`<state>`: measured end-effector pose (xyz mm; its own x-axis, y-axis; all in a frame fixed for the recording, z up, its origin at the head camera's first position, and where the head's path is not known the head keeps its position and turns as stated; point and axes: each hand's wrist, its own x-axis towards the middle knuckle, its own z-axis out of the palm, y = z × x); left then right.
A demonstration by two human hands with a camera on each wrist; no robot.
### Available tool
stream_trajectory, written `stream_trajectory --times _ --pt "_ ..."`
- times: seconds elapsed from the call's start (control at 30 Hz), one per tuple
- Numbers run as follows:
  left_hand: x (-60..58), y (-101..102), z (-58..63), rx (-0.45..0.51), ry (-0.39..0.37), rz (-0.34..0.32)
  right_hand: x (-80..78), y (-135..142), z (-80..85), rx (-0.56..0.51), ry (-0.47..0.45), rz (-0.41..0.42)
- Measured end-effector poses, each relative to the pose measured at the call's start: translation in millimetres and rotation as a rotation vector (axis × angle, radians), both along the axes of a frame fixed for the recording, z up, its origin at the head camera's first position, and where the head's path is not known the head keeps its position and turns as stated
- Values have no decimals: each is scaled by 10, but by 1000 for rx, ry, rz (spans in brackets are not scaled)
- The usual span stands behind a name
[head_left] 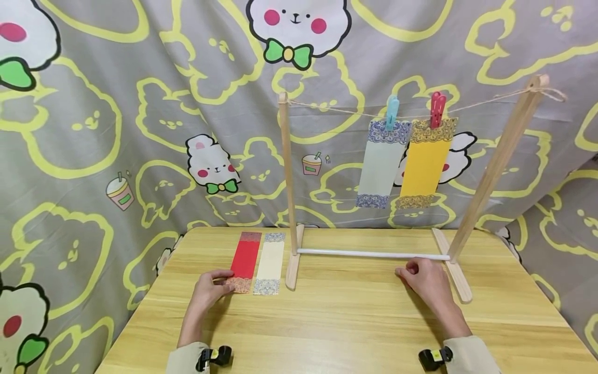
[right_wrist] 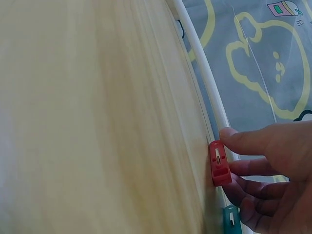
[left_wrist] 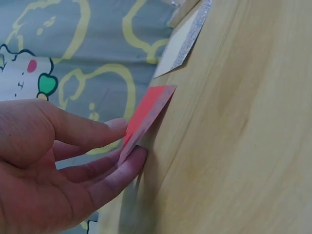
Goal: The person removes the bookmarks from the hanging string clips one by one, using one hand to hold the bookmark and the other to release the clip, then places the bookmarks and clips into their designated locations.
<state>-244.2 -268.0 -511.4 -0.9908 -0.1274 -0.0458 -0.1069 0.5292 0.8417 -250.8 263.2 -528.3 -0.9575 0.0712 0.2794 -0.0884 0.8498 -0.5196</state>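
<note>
My left hand [head_left: 211, 287] pinches the lower left edge of a red paper strip [head_left: 246, 258] with a patterned border, thumb on one face and fingers on the other. In the left wrist view the strip [left_wrist: 144, 117] tilts between those fingertips. Beside it lies a cream strip [head_left: 269, 263] with blue-grey patterned ends. My right hand [head_left: 427, 280] is near the stand's white rod [head_left: 374, 253]. The right wrist view shows its thumb and fingers around a red clothespin [right_wrist: 219, 163]. A teal clothespin [right_wrist: 232, 219] sits just below, by the lower fingers; the head view hides both.
A wooden stand with a left post [head_left: 287, 176] and right post [head_left: 492, 171] rises at the back of the table [head_left: 327, 322]. From its string [head_left: 336, 108] hang a pale grey-green strip [head_left: 380, 166] under a blue clothespin [head_left: 392, 111] and a yellow strip [head_left: 425, 166] under a red one.
</note>
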Motion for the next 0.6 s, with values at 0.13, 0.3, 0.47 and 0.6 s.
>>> stream_trajectory --times 0.13,0.3,0.47,0.6 --pt "15 5 31 -2 3 -22 8 19 21 -12 2 -6" --pt "50 16 62 10 6 -53 25 39 52 -32 -22 -27" --pt "72 28 82 -43 26 -62 57 44 114 -72 -20 -33" --pt "71 24 81 -91 26 -56 85 54 191 -103 20 -24"
